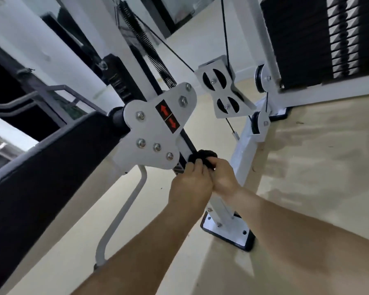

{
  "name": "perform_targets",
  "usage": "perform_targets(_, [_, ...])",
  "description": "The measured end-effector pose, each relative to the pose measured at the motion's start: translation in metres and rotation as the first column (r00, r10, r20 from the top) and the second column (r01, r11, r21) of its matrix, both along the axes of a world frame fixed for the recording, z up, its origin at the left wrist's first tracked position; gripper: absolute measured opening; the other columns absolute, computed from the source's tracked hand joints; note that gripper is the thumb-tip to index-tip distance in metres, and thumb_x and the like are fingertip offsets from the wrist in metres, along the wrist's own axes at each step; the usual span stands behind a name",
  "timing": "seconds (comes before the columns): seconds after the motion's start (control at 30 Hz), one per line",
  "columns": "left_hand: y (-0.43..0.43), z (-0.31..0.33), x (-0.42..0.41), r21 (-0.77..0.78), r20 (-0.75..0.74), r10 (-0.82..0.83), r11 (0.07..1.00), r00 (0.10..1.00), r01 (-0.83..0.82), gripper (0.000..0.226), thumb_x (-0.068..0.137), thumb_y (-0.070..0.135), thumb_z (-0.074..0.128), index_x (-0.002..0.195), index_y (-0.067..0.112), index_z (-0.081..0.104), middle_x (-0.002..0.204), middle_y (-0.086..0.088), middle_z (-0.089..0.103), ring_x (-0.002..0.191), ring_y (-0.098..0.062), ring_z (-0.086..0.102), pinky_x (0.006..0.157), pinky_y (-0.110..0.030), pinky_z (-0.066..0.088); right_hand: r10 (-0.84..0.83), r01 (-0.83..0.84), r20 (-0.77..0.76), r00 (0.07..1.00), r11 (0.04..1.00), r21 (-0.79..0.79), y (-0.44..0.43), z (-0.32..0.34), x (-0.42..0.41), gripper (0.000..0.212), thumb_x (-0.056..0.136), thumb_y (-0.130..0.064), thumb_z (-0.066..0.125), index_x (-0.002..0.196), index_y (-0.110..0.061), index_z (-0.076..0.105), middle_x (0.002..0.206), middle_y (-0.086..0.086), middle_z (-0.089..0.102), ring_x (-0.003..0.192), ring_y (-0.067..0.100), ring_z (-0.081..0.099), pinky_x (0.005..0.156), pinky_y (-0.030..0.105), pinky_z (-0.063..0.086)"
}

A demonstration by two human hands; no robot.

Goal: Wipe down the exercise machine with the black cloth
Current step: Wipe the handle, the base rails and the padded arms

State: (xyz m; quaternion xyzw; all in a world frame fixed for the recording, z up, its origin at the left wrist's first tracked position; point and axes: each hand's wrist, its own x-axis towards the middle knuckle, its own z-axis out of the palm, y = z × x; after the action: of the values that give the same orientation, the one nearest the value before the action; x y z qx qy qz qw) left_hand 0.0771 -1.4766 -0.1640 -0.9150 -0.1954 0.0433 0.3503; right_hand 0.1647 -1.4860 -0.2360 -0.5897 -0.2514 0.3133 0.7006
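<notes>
Soft, even indoor light is filling the scene and falling brightly on the pale floor, where faint, diffuse shadows are lying. Small glints are showing on the bolts of the grey plate. The wide lens is bending straight lines towards the edges. The padded seat at the left is blurring, and the black cloth is showing no texture.

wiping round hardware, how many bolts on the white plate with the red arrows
6 bolts on the white plate: two at its top right, one left of the arrow sticker at, three near its bottom edge. None looks hidden.
</notes>
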Motion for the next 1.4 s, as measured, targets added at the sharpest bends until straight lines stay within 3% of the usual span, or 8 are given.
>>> perform_targets(0.13, [-0.008, 0.026, 0.02, 0.201, -0.088, 0.096, 0.977, 0.992, -0.076, 0.06, 0.081, 0.024, 0.066, 0.133, 0.002, 0.046, 0.126, -0.012, 0.05, 0.11, -0.025, 0.052, 0.073, -0.031, 0.046, 0.051, -0.04, -0.063, 0.997, 0.984, 0.173, -0.01, 0.026, 0.018, 0.016, 0.089, -0.008, 0.061, 0.086, -0.022, 0.07, 0.086, -0.001, 0.072, 0.09, 0.023, 0.069, 0.083, 0.036, 0.055])
perform_targets(0.3, [0.001, 0.049, 0.034, 0.305, -0.165, 0.062, 0.952, 0.984, -0.009, 0.022, 0.064, 0.015, 0.055, 0.081, 0.016, 0.069, 0.079, -0.001, 0.063, 0.075, -0.019, 0.059, 0.057, -0.028, 0.042, 0.076, -0.078, 0.013, 0.997, 0.98, 0.184, -0.003, 0.04, 0.027, 0.015, 0.086, -0.006, 0.06, 0.095, -0.016, 0.066, 0.088, -0.004, 0.068, 0.085, 0.014, 0.065, 0.083, 0.031, 0.054])
perform_targets(0.43, [0.007, 0.022, 0.032, 0.392, -0.262, 0.028, 0.917, 0.965, 0.08, 0.044, 0.076, -0.009, 0.03, 0.065, 0.013, 0.066, 0.086, -0.009, 0.066, 0.066, -0.019, 0.058, 0.051, -0.026, 0.037, 0.234, -0.248, 0.143, 0.962, 0.965, 0.088, -0.018, -0.015, 0.018, 0.036, 0.086, 0.002, 0.053, 0.06, -0.021, 0.06, 0.058, -0.012, 0.055, 0.055, 0.004, 0.044, 0.056, 0.013, 0.036])
perform_targets(0.53, [0.016, -0.012, 0.032, 0.338, -0.304, -0.06, 0.926, 0.951, 0.166, 0.044, 0.065, -0.009, 0.03, 0.068, 0.007, 0.071, 0.091, -0.019, 0.068, 0.066, -0.024, 0.061, 0.055, -0.027, 0.048, 0.325, -0.323, 0.055, 0.944, 0.946, -0.034, -0.021, -0.049, 0.028, 0.022, 0.089, -0.002, 0.052, 0.091, -0.011, 0.072, 0.084, 0.002, 0.066, 0.058, 0.017, 0.05, 0.048, 0.006, 0.04])
perform_targets(0.8, [0.039, -0.169, 0.005, 0.069, -0.535, -0.187, 0.962, 0.824, 0.263, 0.01, 0.062, 0.002, 0.073, 0.068, 0.01, 0.069, 0.071, -0.009, 0.062, 0.068, -0.023, 0.055, 0.062, -0.029, 0.047, 0.46, -0.456, -0.056, 0.886, 0.846, -0.275, -0.036, -0.105, 0.047, 0.051, 0.097, -0.007, 0.048, 0.146, -0.017, 0.038, 0.146, 0.001, 0.044, 0.131, 0.019, 0.045, 0.098, 0.021, 0.037])
perform_targets(1.03, [0.032, -0.259, -0.026, -0.283, -0.29, -0.113, 0.959, 0.95, 0.027, 0.025, 0.061, 0.012, 0.073, 0.086, 0.011, 0.074, 0.097, -0.013, 0.069, 0.08, -0.027, 0.064, 0.063, -0.027, 0.055, 0.458, -0.473, -0.143, 0.877, 0.777, -0.416, -0.066, -0.151, 0.037, 0.053, 0.096, -0.008, 0.046, 0.147, -0.02, 0.039, 0.147, -0.002, 0.043, 0.133, 0.018, 0.044, 0.11, 0.028, 0.036])
perform_targets(1.2, [0.024, -0.249, -0.016, -0.604, 0.035, 0.167, 0.789, 0.985, -0.112, 0.039, 0.051, 0.003, 0.084, 0.084, 0.014, 0.066, 0.081, -0.003, 0.065, 0.067, -0.023, 0.061, 0.05, -0.027, 0.048, 0.378, -0.43, -0.205, 0.903, 0.77, -0.472, -0.085, -0.162, 0.023, 0.045, 0.097, -0.002, 0.048, 0.14, -0.014, 0.047, 0.133, 0.002, 0.056, 0.117, 0.015, 0.054, 0.086, 0.009, 0.041])
perform_targets(1.4, [-0.015, -0.233, -0.014, -0.986, 0.136, 0.82, 0.165, 0.556, -0.002, 0.046, 0.073, 0.001, 0.063, 0.105, 0.034, 0.068, 0.085, 0.017, 0.068, 0.081, 0.001, 0.064, 0.069, -0.012, 0.049, 0.466, -0.479, -0.165, 0.87, 0.717, -0.506, -0.072, -0.175, 0.002, 0.054, 0.098, -0.006, 0.044, 0.149, -0.021, 0.035, 0.149, 0.001, 0.041, 0.135, 0.016, 0.04, 0.104, 0.016, 0.031])
